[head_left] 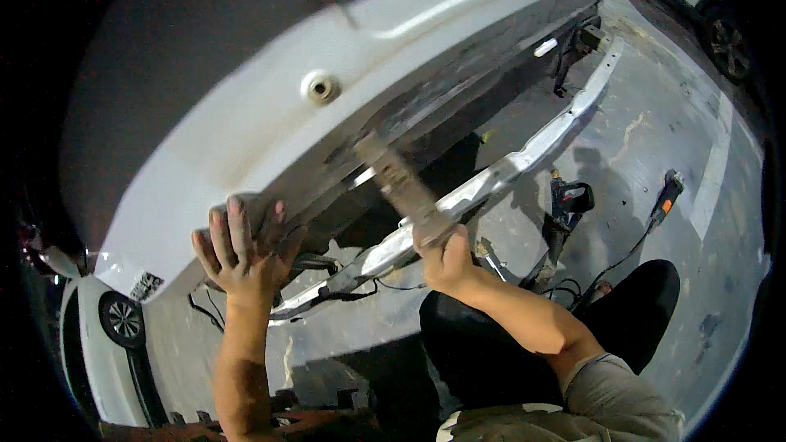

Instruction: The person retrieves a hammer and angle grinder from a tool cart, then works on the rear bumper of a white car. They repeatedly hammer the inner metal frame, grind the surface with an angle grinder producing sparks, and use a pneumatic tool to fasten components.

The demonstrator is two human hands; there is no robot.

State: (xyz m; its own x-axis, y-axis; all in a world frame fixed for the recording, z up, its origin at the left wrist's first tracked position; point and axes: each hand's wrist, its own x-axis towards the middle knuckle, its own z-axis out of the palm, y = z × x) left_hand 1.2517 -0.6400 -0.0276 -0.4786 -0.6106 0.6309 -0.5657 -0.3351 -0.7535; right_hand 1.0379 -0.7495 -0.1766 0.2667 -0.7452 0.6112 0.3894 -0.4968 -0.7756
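My left hand (244,252) lies with its fingers spread against the lower edge of a white car body panel (246,135). My right hand (447,262) is closed round one end of a long, flat, dust-covered sanding board (399,186). The board's far end reaches up to the grey, scuffed lower face (458,86) of the panel; whether it touches cannot be told. The board is slightly blurred. Below it runs a white metal bumper beam (540,144), slanting from lower left to upper right.
Right of the beam, a black tool with a trigger handle (571,200) and a corded black-and-orange power tool (667,196) lie on the grey floor (639,147). A cord trails from the latter toward my knee. Other cars' wheels (123,319) show at left and far right.
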